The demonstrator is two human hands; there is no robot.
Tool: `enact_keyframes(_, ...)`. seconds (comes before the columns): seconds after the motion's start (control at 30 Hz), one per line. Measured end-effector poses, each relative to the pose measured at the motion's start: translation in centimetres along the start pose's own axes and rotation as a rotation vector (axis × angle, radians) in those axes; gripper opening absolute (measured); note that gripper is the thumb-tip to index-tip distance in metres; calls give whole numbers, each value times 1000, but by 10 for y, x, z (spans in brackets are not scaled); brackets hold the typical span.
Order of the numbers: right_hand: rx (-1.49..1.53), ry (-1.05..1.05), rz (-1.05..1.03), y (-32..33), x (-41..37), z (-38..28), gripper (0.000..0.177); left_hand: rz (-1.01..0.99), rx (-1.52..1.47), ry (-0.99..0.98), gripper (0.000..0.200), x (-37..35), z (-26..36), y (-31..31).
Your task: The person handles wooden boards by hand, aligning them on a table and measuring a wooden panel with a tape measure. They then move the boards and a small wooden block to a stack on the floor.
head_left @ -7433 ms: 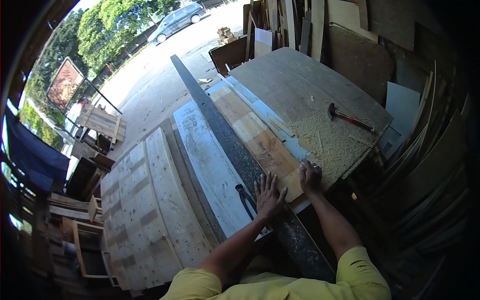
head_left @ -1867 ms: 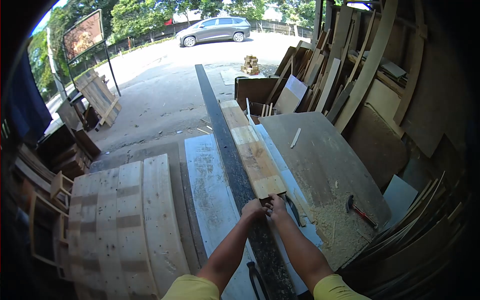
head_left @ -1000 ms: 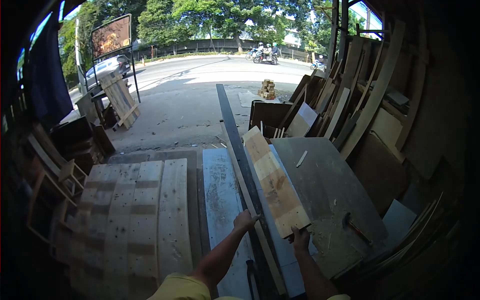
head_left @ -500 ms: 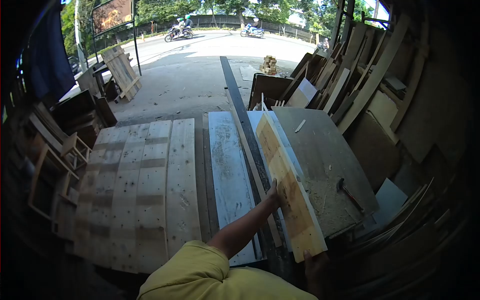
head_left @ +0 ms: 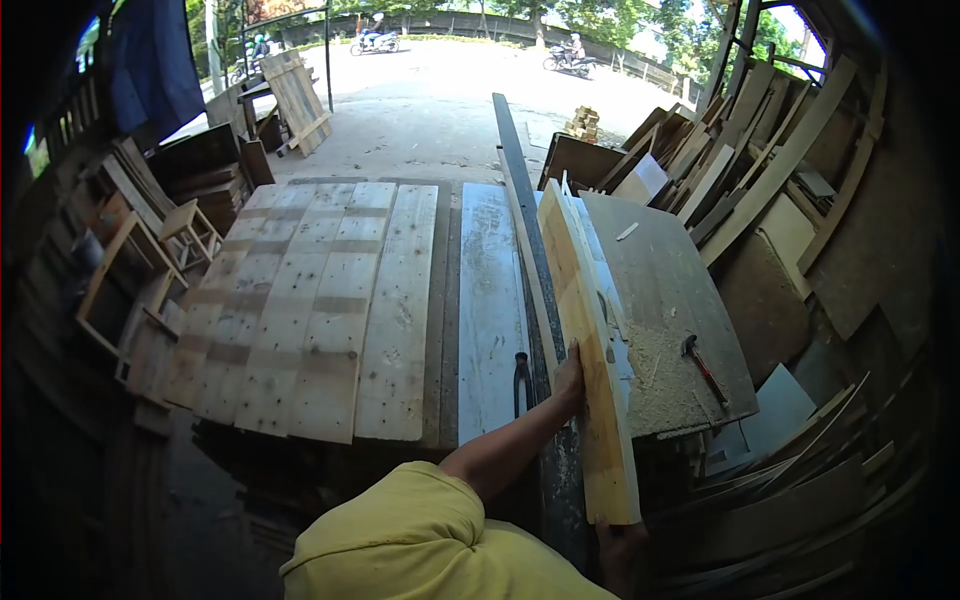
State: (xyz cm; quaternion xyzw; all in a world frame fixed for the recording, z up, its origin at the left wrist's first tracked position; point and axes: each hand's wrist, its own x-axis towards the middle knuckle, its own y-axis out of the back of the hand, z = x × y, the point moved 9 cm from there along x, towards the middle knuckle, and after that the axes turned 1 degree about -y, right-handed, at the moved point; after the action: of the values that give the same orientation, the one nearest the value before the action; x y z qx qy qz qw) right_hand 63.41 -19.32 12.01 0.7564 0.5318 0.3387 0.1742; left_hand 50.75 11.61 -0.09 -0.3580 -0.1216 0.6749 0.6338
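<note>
Gripping the plank (head_left: 604, 440), now tipped more steeply, both hands (head_left: 569, 372) curl partly closed.

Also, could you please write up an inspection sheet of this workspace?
Surface: long white scuffed board and wide brown wooden tabletop, the latter strewn with pale sawdust at its near end.
Job's things: yellowish wooden plank, tilted up on its long edge, beside a long black beam.
Clutter: dark metal pincers on the white board; red-and-black hammer beside the sawdust.
Hands: left hand against the plank's side, fingers partly hidden; right hand holding its near end.
Cables: nothing seen.
Surroundings: leaning wooden offcuts at right; road with motorcycles beyond.
</note>
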Motion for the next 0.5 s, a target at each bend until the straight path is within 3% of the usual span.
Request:
enact_keyframes(0.07,524,-262,-156,-7,-27,32,60,118,37,-28,76,-4,3,24)
enact_keyframes(0.1,529,-264,-174,0,-33,31,60,190,167,-111,69,-20,22,36)
enact_keyframes(0.17,901,-202,4,33,-35,26,77,275,266,-272,59,-64,59,51)
enact_keyframes(0.2,908,-207,-7,37,-31,20,77,288,269,-273,59,-80,67,59)
enact_keyframes(0.27,691,-202,-313,18,-24,-7,83,371,423,-337,60,-114,84,78)
enact_keyframes(0.3,703,-205,-315,14,-23,-14,83,400,426,-348,58,-127,86,88)
enact_keyframes(0.37,409,-164,-544,-21,-26,-25,79,437,479,-340,57,-138,84,116)
enact_keyframes(0.4,419,-158,-539,-33,-26,-26,79,470,520,-325,56,-140,83,131)
enact_keyframes(0.47,73,-140,-568,-54,-29,-25,75,476,522,-329,52,-149,84,151)
enact_keyframes(0.5,163,-222,-608,-65,-36,-33,71,437,429,-303,50,-150,80,158)
